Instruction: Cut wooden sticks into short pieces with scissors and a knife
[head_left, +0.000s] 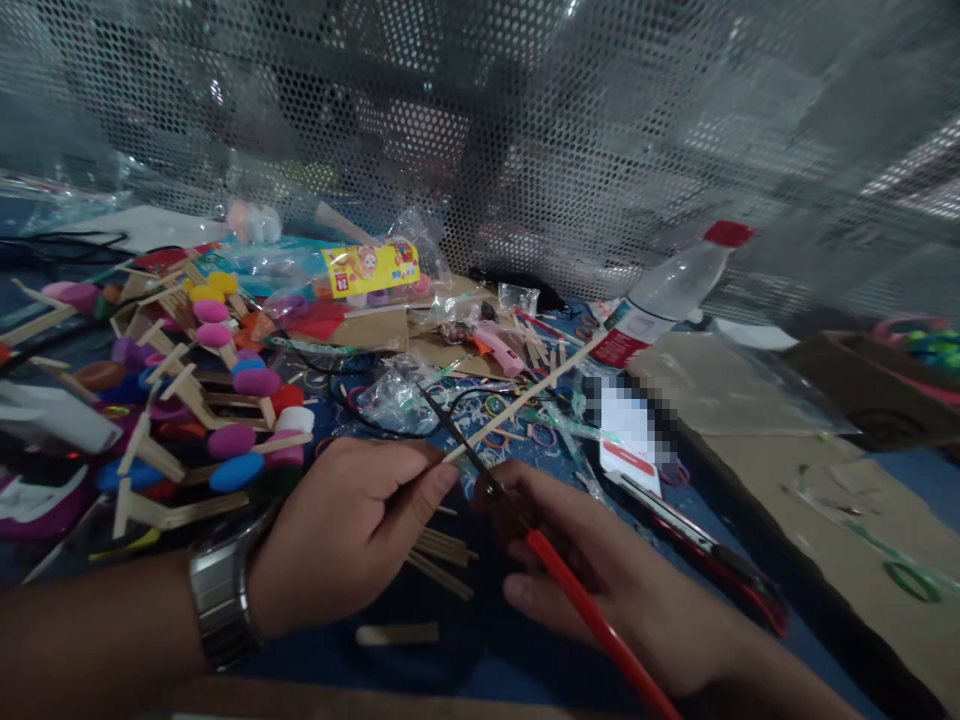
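Pinched between thumb and fingers of my left hand (352,530) is the near end of a long thin wooden stick (525,397), which slants up to the right. My right hand (585,560) grips a cutting tool with dark blades and a red handle (592,610). Its blades cross the stick just beyond my left fingertips; whether they have cut into it I cannot tell. Below my hands, several thin sticks (442,560) and a short rounded wooden piece (397,634) lie on the blue surface.
Wooden stick assemblies with coloured discs (236,440) crowd the left. A yellow-labelled package (371,270) lies behind. A tilted bottle (652,305), a box cutter (697,540) and cardboard (825,500) are on the right. A perforated metal panel (525,130) stands at the back.
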